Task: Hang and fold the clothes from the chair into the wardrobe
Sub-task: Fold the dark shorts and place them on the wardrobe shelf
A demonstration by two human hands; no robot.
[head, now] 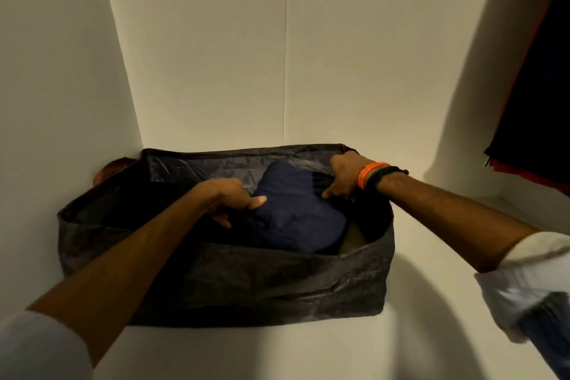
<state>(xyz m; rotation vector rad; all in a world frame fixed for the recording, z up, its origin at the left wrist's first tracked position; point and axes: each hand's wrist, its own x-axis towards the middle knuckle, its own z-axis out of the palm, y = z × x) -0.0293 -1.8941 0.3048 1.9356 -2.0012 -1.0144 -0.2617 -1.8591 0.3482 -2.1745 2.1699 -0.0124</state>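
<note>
Dark grey fabric storage bag point(246, 281) sits open on the white wardrobe shelf point(431, 302), pushed into the rear left corner. Inside it lies a folded navy garment point(296, 210), right of centre. Left hand point(231, 197) is closed on the garment's left edge, thumb pressed on top. Right hand point(345, 176), with orange and black wristbands point(374, 174), grips the garment's far right end beside the bag's rear rim. Both white sleeves are rolled up the forearms. Dark hanging clothes with a red edge point(536, 108) occupy the upper right. An orange-brown item point(108, 168) shows behind the bag's left corner; identity unclear.
</note>
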